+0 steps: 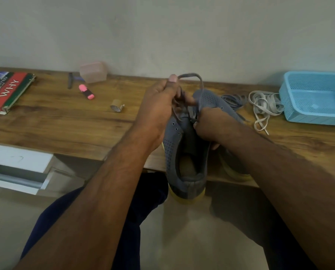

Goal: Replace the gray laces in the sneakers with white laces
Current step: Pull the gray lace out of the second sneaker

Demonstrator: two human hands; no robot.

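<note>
- Gray perforated sneaker with a yellowish sole (182, 152) at the near edge of the brown wood-grain desk (65, 117), heel hanging out over the edge, toe aimed at the wall.
- Left hand (158, 106) curled tight, thumb and fingers pinching a loop of the flat gray lace (194, 77) and holding it up above the shoe.
- Right hand (211, 123) clamped on the sneaker's upper around the eyelets, fingers curled in; can't really tell what the fingertips are doing, too blurry there.
- Second sneaker (234, 168) mostly hidden under the right forearm, only a bit of yellowish sole showing.
- Loose tangle of flat white laces (264, 104) on the desk, right of the shoes, just beside the light blue perforated plastic basket (316, 98).
- Dark gray bundle (233, 100) between the shoe's toe and the white laces, looks like another lace, hard to say.
- Further left: small roll of tape (117, 107), pink highlighter with a black band (86, 91), translucent pinkish plastic box (93, 72) against the wall, dark pen (70, 80) near it.
- Red and green hardcover book reading "WHY" (6, 90) at the far left.
</note>
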